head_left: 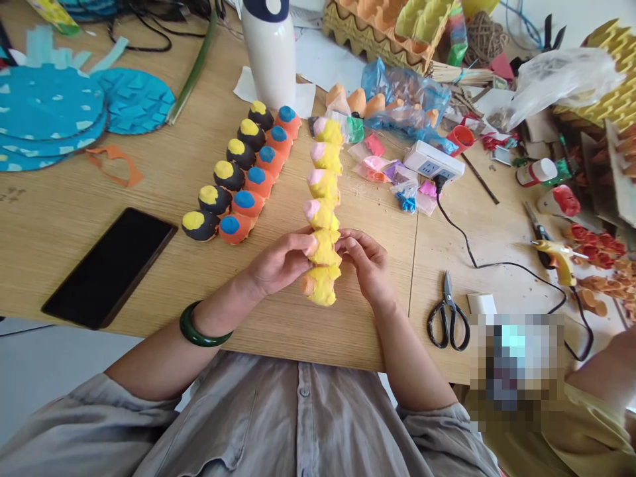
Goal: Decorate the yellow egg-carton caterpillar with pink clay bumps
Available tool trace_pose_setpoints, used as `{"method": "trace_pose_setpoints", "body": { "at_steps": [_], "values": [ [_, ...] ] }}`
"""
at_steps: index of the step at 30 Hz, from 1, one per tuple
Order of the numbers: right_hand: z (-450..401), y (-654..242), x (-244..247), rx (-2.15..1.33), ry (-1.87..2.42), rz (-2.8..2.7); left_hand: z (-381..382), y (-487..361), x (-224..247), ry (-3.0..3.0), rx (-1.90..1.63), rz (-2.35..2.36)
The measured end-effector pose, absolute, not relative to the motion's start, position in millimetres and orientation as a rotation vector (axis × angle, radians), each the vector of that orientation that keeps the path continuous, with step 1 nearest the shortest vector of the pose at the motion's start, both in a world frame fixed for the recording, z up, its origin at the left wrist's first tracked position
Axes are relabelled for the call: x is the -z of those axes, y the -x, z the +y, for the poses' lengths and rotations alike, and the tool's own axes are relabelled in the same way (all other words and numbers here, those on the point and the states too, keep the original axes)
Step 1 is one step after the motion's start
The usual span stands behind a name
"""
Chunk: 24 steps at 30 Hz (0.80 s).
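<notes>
A strip of egg-carton cups painted yellow with pink tips [322, 212] lies lengthwise on the wooden table [124, 192]. My left hand [278, 262] and my right hand [365, 268] grip its lower part from either side, with fingers curled over the cups. A green bangle [205, 326] circles my left wrist. Left of the yellow strip lie two more painted strips: one black with yellow tops [233, 162], and one orange with blue tops [261, 169]. Neither hand touches them.
A black phone [109, 268] lies left of my hands, and black scissors [448, 315] lie to the right. Further right are a hot glue gun [556, 260] and a corded power strip [434, 161]. A pixelated area [517, 371] covers part of a nearby person at the lower right.
</notes>
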State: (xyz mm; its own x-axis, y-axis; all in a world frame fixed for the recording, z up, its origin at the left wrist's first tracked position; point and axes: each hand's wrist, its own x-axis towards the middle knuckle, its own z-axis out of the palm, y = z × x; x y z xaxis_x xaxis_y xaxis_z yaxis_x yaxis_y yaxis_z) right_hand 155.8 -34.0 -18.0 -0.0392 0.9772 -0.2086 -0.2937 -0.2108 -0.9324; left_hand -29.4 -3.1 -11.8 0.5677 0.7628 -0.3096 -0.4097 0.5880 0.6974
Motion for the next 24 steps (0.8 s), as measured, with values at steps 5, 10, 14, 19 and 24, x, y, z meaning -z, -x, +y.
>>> {"method": "trace_pose_setpoints", "body": {
  "at_steps": [5, 10, 14, 19, 24],
  "values": [
    [-39, -153, 23, -1.202, 1.196, -1.120, -2, 32, 12, -0.444, -0.749, 0.602],
    [-40, -155, 20, -0.920, 1.124, -1.513, -4, 31, 12, -0.454, -0.707, 0.606],
    [-39, -158, 16, -0.824, 1.145, -1.561, -3, 32, 11, -0.418, -0.697, 0.617],
    [-42, -160, 18, -0.600, 1.209, -1.590, -1, 32, 5, -0.429, -0.751, 0.591],
    [-47, -159, 21, -0.561, 1.197, -1.789, -1, 32, 0, -0.460, -0.795, 0.548]
  ]
}}
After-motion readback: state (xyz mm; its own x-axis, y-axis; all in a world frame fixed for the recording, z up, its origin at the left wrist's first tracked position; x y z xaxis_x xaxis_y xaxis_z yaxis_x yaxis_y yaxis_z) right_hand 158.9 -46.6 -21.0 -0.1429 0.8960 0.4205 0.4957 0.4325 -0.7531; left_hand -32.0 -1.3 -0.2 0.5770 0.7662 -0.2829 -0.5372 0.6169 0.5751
